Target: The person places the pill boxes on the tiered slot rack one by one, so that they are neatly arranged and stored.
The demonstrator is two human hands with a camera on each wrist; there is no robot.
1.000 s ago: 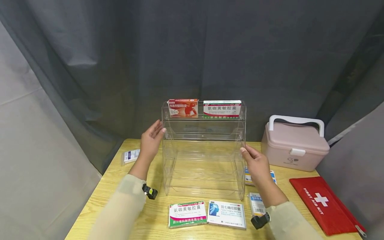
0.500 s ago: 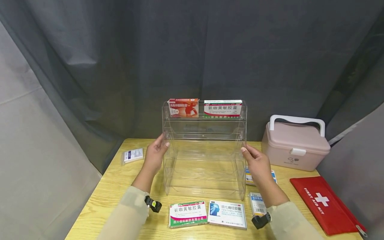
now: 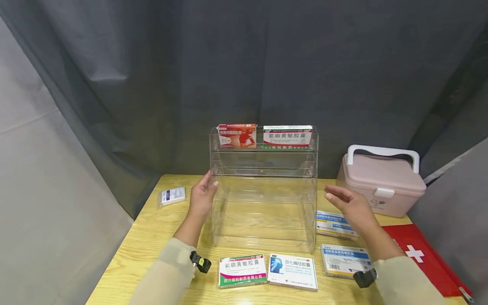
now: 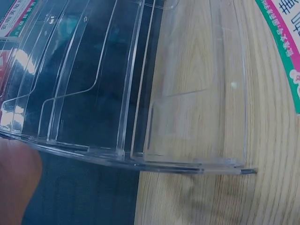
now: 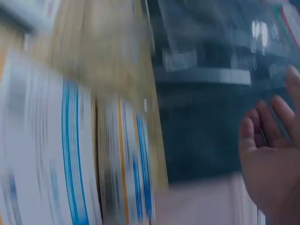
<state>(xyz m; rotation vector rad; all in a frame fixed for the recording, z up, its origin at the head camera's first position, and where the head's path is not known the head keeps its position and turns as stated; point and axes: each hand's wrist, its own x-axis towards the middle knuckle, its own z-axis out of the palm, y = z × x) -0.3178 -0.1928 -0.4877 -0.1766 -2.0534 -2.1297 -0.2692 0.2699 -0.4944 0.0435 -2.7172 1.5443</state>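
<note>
At the far left of the counter (image 3: 126, 271), I see a small white packet (image 3: 173, 196) lying flat. Right of it, the left hand (image 3: 202, 199) holds the left side of a clear tiered rack (image 3: 263, 243), thumb and fingers clamped on its edge. The rack stands upright mid-counter, before a dark curtain (image 3: 263, 63). Its top tier carries an orange-red box (image 3: 237, 136) on the left and an upper green-and-white box (image 3: 287, 137) on the right. On the near side, I have a lower green-and-white box (image 3: 242, 271) lying flat, with a blue-profile box (image 3: 292, 271) just beside it. The right hand (image 3: 352, 205) hangs right of the rack, apart from it, fingers loosely bent and thumb apart from them; my right wrist feed is blurred. About that hand lie a farther blue-and-white box (image 3: 335, 224) and a nearer blue-and-white box (image 3: 343, 259). Beyond, to the right, a pink case (image 3: 385, 182) stands on the far side; nearer lies a red pouch (image 3: 427, 262), partly behind the right forearm (image 3: 386, 245).
</note>
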